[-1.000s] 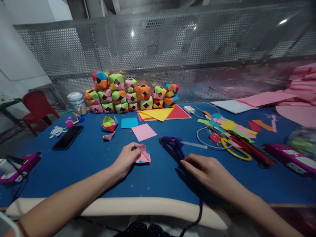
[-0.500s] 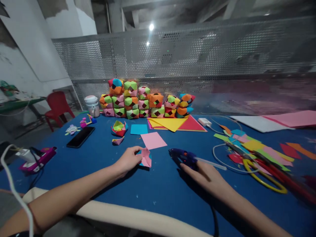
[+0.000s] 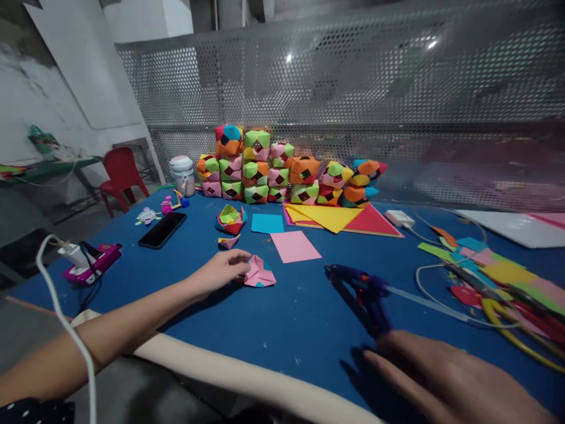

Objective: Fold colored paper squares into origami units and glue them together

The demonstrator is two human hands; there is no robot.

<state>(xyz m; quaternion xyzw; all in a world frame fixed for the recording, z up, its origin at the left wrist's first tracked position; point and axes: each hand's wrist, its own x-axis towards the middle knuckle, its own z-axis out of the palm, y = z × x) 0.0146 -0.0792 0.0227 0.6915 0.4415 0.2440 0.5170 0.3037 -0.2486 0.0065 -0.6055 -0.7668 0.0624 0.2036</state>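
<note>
My left hand (image 3: 223, 272) rests on the blue table with thumb and fingers pinched at the left edge of a folded pink-and-blue paper piece (image 3: 261, 274). Close to the end of a dark blue glue gun's handle is my right hand (image 3: 450, 374), slightly blurred, fingers stretched out and holding nothing. That glue gun (image 3: 366, 288) stands on the table, nozzle pointing left, with a clear glue stick (image 3: 428, 303) out of its back. Beyond my left hand are a small folded paper piece (image 3: 228, 242) and a multicoloured folded paper form (image 3: 231, 220).
Stacked paper cubes (image 3: 256, 171) line the back. A blue sheet (image 3: 267, 223), a pink sheet (image 3: 295, 246) and yellow sheets (image 3: 324, 217) lie ahead. Paper strips (image 3: 507, 271) and yellow-handled scissors (image 3: 507, 330) are right; a phone (image 3: 162, 229) and purple power strip (image 3: 95, 265) left.
My right hand has let go of the glue gun and drawn back toward the lower right. The folded paper has turned and lies flatter in my left hand. The view has shifted.
</note>
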